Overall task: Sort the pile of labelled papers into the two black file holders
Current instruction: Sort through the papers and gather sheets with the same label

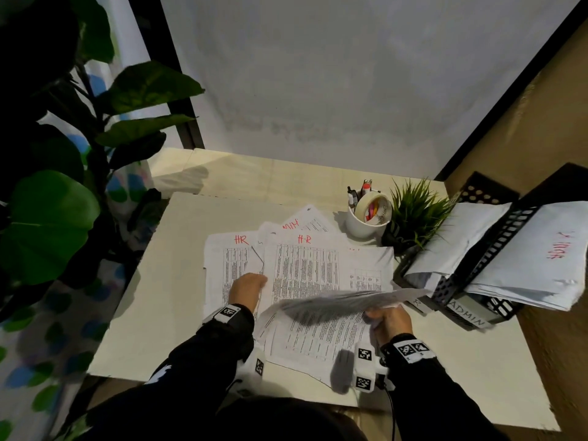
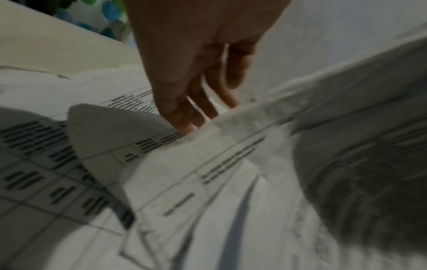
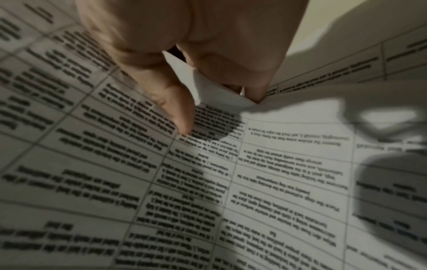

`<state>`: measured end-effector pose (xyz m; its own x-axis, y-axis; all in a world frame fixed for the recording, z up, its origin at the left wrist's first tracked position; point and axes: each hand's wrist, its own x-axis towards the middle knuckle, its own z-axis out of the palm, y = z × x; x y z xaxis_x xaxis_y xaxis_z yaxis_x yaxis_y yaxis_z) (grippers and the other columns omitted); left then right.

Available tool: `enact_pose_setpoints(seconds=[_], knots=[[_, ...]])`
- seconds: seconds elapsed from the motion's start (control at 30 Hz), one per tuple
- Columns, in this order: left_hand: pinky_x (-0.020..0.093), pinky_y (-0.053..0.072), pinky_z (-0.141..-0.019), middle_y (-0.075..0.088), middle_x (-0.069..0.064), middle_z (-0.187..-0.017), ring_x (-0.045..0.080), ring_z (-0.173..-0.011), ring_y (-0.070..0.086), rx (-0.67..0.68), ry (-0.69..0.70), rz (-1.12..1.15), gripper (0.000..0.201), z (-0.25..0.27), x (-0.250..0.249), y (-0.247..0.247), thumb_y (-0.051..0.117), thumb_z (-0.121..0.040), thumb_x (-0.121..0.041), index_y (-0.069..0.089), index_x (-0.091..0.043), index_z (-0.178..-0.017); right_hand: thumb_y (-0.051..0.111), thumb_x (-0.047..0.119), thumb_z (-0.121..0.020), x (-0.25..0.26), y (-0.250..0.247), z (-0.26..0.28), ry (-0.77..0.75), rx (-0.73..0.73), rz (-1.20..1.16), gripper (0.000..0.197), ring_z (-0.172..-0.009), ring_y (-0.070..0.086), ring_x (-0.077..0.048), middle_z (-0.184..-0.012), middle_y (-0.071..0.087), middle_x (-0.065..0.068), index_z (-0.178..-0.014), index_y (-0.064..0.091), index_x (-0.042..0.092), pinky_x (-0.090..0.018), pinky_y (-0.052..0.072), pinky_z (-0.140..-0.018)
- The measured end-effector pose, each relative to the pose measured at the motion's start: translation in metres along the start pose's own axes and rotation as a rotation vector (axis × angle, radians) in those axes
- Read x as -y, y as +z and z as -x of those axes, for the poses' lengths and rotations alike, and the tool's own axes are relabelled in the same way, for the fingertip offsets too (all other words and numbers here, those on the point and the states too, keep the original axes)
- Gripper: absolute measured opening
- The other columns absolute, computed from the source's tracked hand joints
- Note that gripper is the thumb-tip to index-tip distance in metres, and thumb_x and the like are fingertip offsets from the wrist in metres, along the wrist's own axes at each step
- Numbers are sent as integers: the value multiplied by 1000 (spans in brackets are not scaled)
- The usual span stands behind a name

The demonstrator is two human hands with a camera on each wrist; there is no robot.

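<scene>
A loose pile of printed papers (image 1: 305, 265) lies mid-desk, with two top sheets marked "HR" (image 1: 304, 239) in red. My left hand (image 1: 246, 286) rests on the pile's left part; in the left wrist view its straight fingers (image 2: 184, 117) touch the sheets. My right hand (image 1: 386, 315) pinches one sheet (image 1: 343, 302) by its near right corner and holds it lifted and blurred over the pile. The right wrist view shows that corner (image 3: 208, 85) between thumb and fingers. Two black perforated file holders (image 1: 496, 249) stand at the right, both holding papers; one is tagged ADMIN (image 1: 467, 315).
A white cup (image 1: 366, 224) with pens and a tape roll stands behind the pile, beside a small green plant (image 1: 413, 214). A big leafy plant (image 1: 47, 218) fills the left. The desk's front edge (image 1: 222, 381) runs just under my wrists.
</scene>
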<state>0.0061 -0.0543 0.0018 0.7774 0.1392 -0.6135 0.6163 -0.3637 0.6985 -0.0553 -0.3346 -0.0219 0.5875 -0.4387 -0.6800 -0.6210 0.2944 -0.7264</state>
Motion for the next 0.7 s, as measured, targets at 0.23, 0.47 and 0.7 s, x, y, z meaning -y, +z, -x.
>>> enact_pose_setpoints(seconds=[0.23,0.47,0.7], knots=[[30,41,-91,57,16,-124,33,-114,56,-97,-89,-19,47,-6,10,13,60,-85,-21,49,-5,-128,62,-14,-57,-17,5,2,129,-14,0,13,-46,54,-23,-58,60,-16,-63,60,-2,-27,48,-45],[27,39,-68,59,7,-80,23,-81,54,-36,253,-41,9,0,13,24,59,-89,-17,65,-10,-86,66,-9,-47,-14,8,10,96,5,-71,23,-85,59,-36,-88,66,-23,-69,65,-1,-46,48,-83],[21,48,-63,69,-8,-69,19,-74,61,204,310,24,32,15,16,10,54,-89,1,67,-25,-76,45,-18,-47,-11,11,18,47,141,-429,39,-97,57,-33,-100,62,-14,-78,56,4,-42,46,-91]])
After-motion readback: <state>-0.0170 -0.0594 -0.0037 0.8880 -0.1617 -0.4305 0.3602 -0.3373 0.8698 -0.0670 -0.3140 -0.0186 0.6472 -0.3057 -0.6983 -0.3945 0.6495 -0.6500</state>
